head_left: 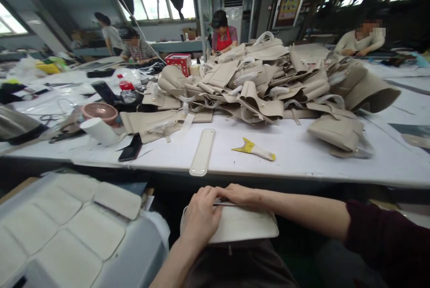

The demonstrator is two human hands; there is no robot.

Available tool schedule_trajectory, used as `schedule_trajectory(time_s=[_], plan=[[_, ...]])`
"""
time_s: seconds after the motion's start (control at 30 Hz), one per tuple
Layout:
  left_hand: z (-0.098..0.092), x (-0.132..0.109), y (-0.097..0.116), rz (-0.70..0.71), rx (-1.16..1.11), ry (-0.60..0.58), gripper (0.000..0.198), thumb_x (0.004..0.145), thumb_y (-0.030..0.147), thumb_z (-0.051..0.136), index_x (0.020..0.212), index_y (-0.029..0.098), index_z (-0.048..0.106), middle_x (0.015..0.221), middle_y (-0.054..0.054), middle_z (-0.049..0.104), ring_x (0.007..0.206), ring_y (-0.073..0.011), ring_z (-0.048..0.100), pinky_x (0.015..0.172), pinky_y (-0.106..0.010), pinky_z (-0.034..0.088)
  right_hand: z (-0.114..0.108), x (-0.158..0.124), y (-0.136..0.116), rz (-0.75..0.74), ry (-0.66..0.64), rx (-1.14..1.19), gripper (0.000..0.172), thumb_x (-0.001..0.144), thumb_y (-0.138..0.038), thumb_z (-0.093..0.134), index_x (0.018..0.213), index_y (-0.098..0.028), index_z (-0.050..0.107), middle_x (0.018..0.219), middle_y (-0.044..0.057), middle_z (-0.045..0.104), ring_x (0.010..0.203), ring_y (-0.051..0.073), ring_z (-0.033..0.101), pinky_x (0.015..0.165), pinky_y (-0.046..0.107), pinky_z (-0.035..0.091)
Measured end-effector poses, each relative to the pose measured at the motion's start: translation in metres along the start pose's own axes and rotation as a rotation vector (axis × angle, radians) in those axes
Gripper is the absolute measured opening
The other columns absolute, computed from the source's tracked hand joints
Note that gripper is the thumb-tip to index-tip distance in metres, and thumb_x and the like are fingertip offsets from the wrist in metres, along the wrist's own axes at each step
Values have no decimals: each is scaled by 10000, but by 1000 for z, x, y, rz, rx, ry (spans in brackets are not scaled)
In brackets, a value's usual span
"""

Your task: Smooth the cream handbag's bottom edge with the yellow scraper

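A cream leather bag piece [245, 227] lies on my lap below the table edge. My left hand [201, 216] rests on its left part with the fingers curled over the top edge. My right hand [240, 195] lies along the upper edge, fingers pressed together on it. A thin dark strip shows between the two hands, too small to name. A long cream oval panel [202, 151] lies on the white table [302, 153] just beyond my hands. A yellow and white scraper tool [254, 148] lies to its right.
A big heap of beige bag parts [268, 82] covers the table's middle. A black phone [131, 148], a white roll [99, 130] and a pink fan [100, 111] lie at the left. A crate of cream panels [67, 225] stands at my left. Several people work at tables behind.
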State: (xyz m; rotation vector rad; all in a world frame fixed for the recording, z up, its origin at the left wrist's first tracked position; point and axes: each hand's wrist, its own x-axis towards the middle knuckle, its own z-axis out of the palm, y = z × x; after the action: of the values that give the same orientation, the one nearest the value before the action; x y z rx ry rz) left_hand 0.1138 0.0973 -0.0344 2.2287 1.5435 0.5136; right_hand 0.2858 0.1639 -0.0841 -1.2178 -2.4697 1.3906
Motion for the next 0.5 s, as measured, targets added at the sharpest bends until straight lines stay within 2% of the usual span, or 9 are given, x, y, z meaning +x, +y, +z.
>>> schedule_trajectory(time_s=[0.07, 0.13, 0.33, 0.43, 0.5], plan=[[-10, 0, -13, -82, -16, -34, 152, 762, 117, 603, 867, 225, 620, 915, 0, 638, 910, -197, 569, 786, -324, 407, -1, 1, -2, 0, -49, -81, 385, 1009, -388, 349, 1162, -191, 641, 1055, 85, 710, 937, 240, 653, 839, 360, 495], [-14, 1, -20, -93, -22, -69, 104, 756, 143, 606, 811, 231, 611, 870, 24, 636, 878, -183, 576, 754, -312, 382, 0, 1, -6, -10, -74, -161, 392, 1003, -375, 329, 1172, -194, 634, 1062, 97, 712, 933, 257, 658, 816, 352, 486], [-9, -1, -21, -94, -31, -77, 94, 736, 131, 553, 733, 219, 585, 809, 26, 619, 805, -166, 561, 701, -298, 347, 9, -3, -16, -9, -43, -334, 378, 995, -342, 308, 1132, -219, 638, 1129, 129, 692, 966, 330, 653, 839, 462, 457], [-15, 0, -29, -119, -142, -115, 99, 719, 138, 560, 726, 220, 616, 804, 22, 630, 793, -162, 563, 698, -283, 364, 10, -1, -20, -25, -64, -364, 359, 990, -331, 332, 1089, -218, 658, 1081, 114, 709, 944, 319, 662, 843, 452, 457], [-24, 2, -43, -155, -299, -196, 105, 729, 173, 587, 773, 224, 667, 817, 20, 657, 798, -162, 579, 709, -273, 386, 8, 0, -24, -38, -88, -354, 390, 1002, -351, 312, 1080, -223, 671, 1052, 93, 719, 939, 288, 667, 838, 407, 470]])
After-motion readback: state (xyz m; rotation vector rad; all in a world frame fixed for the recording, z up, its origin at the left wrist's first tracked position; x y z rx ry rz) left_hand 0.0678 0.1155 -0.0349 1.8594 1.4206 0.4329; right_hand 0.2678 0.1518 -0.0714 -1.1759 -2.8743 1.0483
